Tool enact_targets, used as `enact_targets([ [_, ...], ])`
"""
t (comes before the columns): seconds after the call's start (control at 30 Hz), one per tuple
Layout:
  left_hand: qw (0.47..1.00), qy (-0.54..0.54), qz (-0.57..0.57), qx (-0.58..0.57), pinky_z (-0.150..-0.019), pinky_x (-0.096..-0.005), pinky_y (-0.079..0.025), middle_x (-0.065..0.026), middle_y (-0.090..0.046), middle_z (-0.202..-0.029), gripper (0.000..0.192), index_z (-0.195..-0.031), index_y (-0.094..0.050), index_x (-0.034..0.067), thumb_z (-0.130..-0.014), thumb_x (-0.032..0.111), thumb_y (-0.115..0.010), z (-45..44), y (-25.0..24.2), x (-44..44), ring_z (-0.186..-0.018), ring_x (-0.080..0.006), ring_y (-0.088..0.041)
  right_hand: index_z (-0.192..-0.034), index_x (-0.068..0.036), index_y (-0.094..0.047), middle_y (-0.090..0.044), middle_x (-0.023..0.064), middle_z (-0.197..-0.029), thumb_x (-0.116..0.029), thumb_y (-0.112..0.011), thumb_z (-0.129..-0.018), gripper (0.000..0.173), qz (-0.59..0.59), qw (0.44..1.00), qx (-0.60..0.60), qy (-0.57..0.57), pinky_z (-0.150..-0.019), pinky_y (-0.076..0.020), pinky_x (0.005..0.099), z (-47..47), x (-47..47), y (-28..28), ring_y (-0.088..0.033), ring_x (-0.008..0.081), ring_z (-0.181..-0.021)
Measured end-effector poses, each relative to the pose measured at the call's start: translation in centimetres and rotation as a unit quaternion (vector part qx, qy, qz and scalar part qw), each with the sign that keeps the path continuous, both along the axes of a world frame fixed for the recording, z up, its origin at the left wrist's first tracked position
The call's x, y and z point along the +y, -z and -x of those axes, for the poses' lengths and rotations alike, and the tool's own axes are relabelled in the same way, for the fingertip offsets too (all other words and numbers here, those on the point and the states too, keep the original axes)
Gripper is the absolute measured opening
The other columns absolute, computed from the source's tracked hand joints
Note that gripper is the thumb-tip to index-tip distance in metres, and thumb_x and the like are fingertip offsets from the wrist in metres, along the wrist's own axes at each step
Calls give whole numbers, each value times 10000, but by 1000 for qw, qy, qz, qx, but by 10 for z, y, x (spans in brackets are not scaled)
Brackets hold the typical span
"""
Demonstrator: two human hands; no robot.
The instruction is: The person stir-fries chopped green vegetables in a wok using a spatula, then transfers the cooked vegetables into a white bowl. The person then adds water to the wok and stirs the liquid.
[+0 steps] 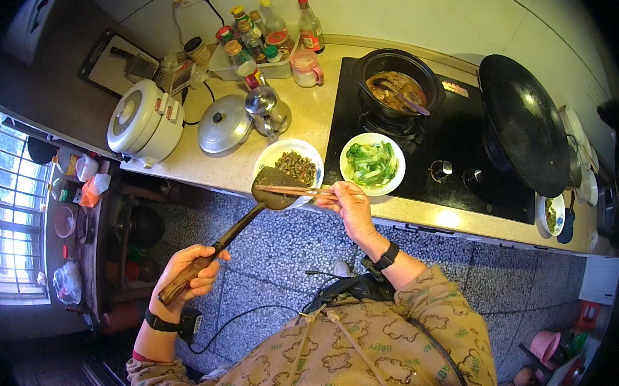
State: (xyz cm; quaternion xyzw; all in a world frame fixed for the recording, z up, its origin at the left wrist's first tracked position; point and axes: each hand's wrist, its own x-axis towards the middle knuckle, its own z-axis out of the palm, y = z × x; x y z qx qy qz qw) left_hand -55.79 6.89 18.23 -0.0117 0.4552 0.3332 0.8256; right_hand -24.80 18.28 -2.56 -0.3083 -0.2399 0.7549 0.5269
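My left hand (196, 273) grips the wooden handle of a wok spatula (280, 194), whose broad metal blade overlaps the near side of a white bowl (260, 161). Chopped brownish-green food (297, 167) lies in that bowl. A pair of wooden chopsticks (309, 192) is held in my right hand (353, 211), and their tips lie across the spatula blade. Just beyond my right hand, a white bowl of cooked leafy greens (370, 164) rests at the edge of the black cooktop (416, 177).
A black pot (430, 71) of stew with a spoon stands on the rear burner. An overturned or leaning wok (525, 124) occupies the cooktop's right. Left on the counter are a steel pitcher (277, 114), a metal lid (224, 124), a rice cooker (146, 123) and a bottle-filled bin (274, 70).
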Motion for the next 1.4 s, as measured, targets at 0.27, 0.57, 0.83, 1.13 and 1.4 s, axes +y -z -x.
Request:
enact_targets([
  [0.27, 1000, -2, -10, -16, -349, -242, -401, -58, -495, -601, 363, -1154, -518, -113, -1000, 191, -390, 6, 2, -6, -388, -114, -437, -1011, 6, -558, -666, 148, -912, -226, -555, -993, 233, -11, 992, -47, 120, -772, -594, 364, -16, -2, 2, -700, 250, -809],
  [0.57, 1000, 3, -23, 13, -352, -237, -402, -50, -489, -588, 354, -1146, -522, -103, -1004, 193, -388, 4, 0, -7, -390, -100, -428, -1021, 30, -560, -666, 166, -939, -188, -524, -1005, 221, 1, 995, -35, 95, -789, -596, 372, -19, -13, 1, -697, 252, -843],
  [0.83, 998, 18, -36, 50, -355, -224, -389, -36, -499, -596, 342, -1136, -534, -97, -1003, 186, -396, 1, 2, -9, -393, -91, -418, -1007, 8, -571, -670, 155, -931, -216, -540, -1000, 226, -7, 1000, -20, 9, -763, -595, 366, -18, -21, 3, -698, 250, -817],
  [1.13, 998, 9, -39, 55, -355, -232, -394, -37, -504, -593, 335, -1123, -540, -95, -1001, 188, -407, 1, 0, -12, -391, -91, -415, -1013, 20, -573, -665, 162, -953, -189, -556, -991, 212, -4, 993, -51, 102, -777, -593, 368, -34, -9, 11, -700, 258, -826],
  [1.4, 998, 9, -39, 51, -365, -235, -412, -48, -537, -617, 322, -1127, -537, -92, -996, 178, -419, -2, 3, -9, -405, -95, -438, -1012, 11, -572, -661, 150, -937, -192, -561, -988, 205, -3, 999, -21, 40, -760, -599, 375, -20, -19, 11, -699, 264, -818],
])
